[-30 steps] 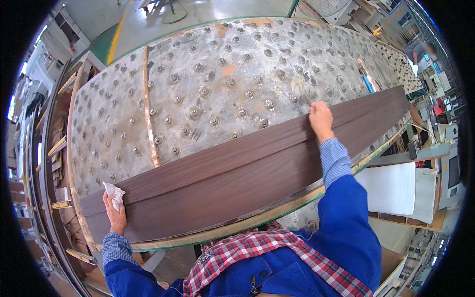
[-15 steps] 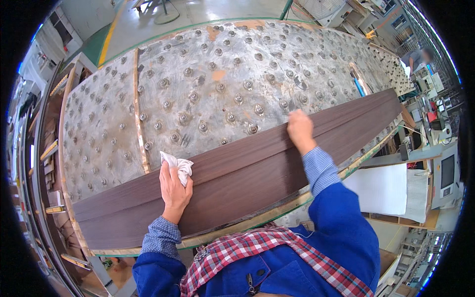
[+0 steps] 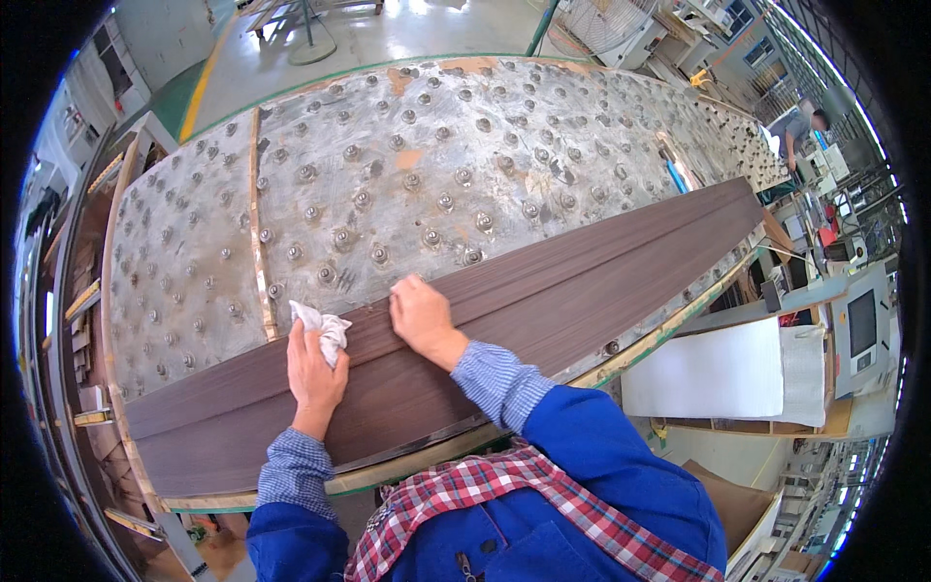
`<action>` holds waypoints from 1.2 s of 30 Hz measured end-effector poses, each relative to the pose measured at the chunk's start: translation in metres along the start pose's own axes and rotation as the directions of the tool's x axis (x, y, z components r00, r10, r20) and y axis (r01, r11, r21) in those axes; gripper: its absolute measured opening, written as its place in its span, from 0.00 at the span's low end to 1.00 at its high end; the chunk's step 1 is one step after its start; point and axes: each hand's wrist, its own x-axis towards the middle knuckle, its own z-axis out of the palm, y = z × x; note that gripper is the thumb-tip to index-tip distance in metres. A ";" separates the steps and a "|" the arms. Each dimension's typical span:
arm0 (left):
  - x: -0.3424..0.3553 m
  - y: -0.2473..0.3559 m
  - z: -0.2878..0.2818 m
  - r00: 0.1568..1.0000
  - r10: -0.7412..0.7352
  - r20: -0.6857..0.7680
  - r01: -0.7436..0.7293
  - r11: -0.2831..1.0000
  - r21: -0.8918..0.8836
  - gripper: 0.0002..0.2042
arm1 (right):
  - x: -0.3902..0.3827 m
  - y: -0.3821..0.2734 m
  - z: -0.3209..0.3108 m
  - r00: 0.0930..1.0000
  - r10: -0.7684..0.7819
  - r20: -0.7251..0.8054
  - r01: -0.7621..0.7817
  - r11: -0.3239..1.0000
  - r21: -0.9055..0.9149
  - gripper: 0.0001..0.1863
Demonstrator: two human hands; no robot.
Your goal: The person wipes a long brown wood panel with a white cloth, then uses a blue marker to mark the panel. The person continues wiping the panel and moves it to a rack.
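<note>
"Where's the long, dark-brown, wood-grain panel (image 3: 558,296)?"

"Along the near side of a scuffed grey metal table (image 3: 398,215) studded with round knobs."

"The hands?"

"Left hand (image 3: 316,380): fingers part-closed on a crumpled white cloth (image 3: 322,328), over the panel. Right hand (image 3: 425,318): fingers curled near its far edge — any grip, I can't tell."

"Beyond?"

"Glossy grey floor (image 3: 417,29), yellow floor line (image 3: 201,87), wire fan (image 3: 599,24) — and, far right, a person (image 3: 795,134)."
</note>
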 end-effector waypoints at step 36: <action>0.087 0.317 0.175 0.966 0.225 0.130 -0.225 0.974 -0.013 0.34 | 0.057 0.452 -0.348 0.990 0.009 -0.140 -0.086 0.829 -0.552 0.05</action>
